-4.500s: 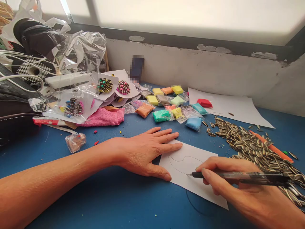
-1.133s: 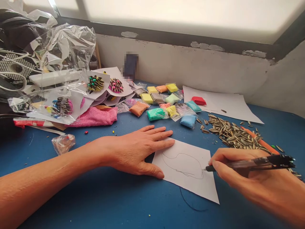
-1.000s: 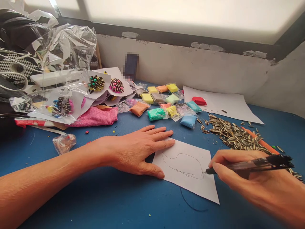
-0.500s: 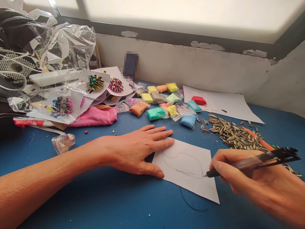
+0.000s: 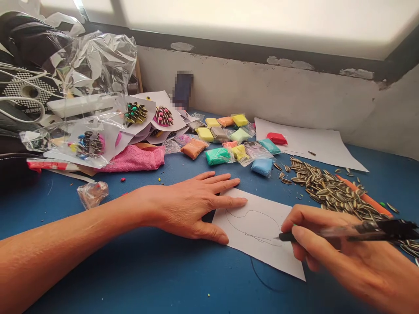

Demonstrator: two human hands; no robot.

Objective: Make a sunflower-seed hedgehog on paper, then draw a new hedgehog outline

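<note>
My left hand (image 5: 193,205) lies flat with its fingers spread, thumb and index finger resting on the left edge of a white sheet of paper (image 5: 262,257). On that sheet runs a thin curved outline in dark ink, rounded on top, with a few crossing strokes along its lower side. My right hand (image 5: 330,244) grips a black pen with a clear barrel (image 5: 340,232). The pen's tip is at the right part of the outline; whether it touches the paper I cannot tell.
Sunflower seeds (image 5: 327,187) lie heaped at the right beside an orange stick (image 5: 366,196). Several wrapped clay blocks (image 5: 218,156) sit behind the paper. At the left are a pink cloth (image 5: 140,159), clear plastic bags (image 5: 108,65) and seed-covered clay pieces (image 5: 163,116). More white paper (image 5: 317,139) lies by the wall.
My right hand and the pen have shifted slightly left and the pen lies flatter. My left index finger reaches a little further over the paper. The whole view has shifted slightly.
</note>
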